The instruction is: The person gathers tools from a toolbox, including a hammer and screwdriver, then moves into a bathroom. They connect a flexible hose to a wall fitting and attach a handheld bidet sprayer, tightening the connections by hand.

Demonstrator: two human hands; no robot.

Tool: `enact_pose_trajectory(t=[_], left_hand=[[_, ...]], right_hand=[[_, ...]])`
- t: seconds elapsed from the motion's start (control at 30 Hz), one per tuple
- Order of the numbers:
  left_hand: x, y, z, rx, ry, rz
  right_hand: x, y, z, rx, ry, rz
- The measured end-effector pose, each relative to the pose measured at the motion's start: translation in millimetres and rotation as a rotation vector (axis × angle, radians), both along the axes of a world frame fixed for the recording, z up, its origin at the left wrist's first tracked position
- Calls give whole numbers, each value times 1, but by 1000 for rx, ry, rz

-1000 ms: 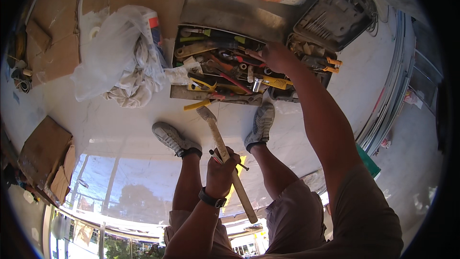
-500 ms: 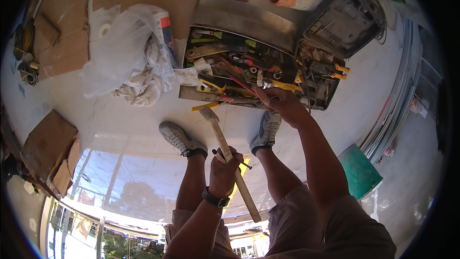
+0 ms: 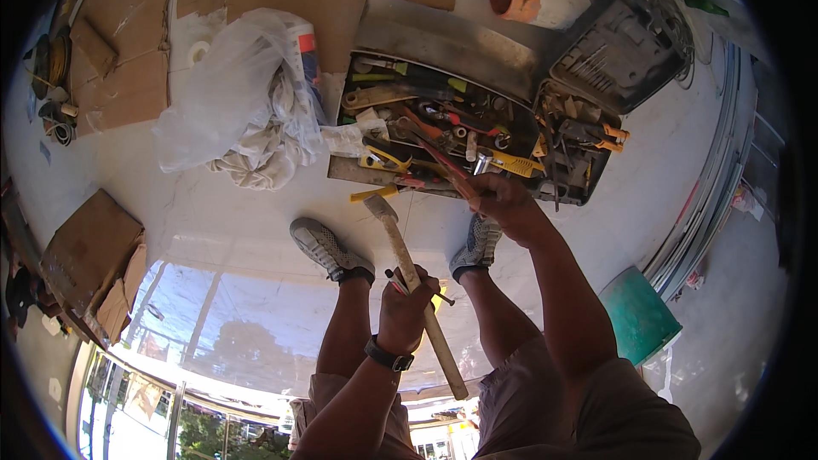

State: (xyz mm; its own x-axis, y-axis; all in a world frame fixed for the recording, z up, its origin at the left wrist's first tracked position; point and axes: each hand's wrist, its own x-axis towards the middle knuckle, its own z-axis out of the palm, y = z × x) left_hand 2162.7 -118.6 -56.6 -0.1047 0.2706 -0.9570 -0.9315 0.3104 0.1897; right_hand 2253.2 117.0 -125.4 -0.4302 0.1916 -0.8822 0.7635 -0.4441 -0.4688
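Tips of the slim items pinned alongside the hammer (image 3: 444,354) show, but their middles are hidden in the left hand (image 3: 406,315); kind uncertain. The reddish slim tool (image 3: 455,172) is hard to identify, its near end covered by the right hand (image 3: 509,206). Left fingers are wrapped round the hammer's handle, head beyond the fist, butt toward the body. Right fingers are closed on the reddish tool, which points over the crowded toolbox (image 3: 443,38). Floor (image 3: 230,234): pale, glossy, reflecting daylight. Green bucket (image 3: 639,317) at right; cardboard box (image 3: 89,243) at left.
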Motion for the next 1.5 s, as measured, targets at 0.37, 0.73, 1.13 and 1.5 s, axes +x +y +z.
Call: enact_pose_trajectory(t=[0.37,0.73,1.13,1.5], left_hand=[[1,0,1,0,-9,17],[3,0,3,8,-8,22],[-41,-7,108,-22,-19,275],[-125,-266,367,-127,314,514]], right_hand=[[35,-44,-64,322,-182,236],[27,-28,-80,705,-308,409],[-6,-84,149,278,-93,451],[-83,-134,367,519,130,750]])
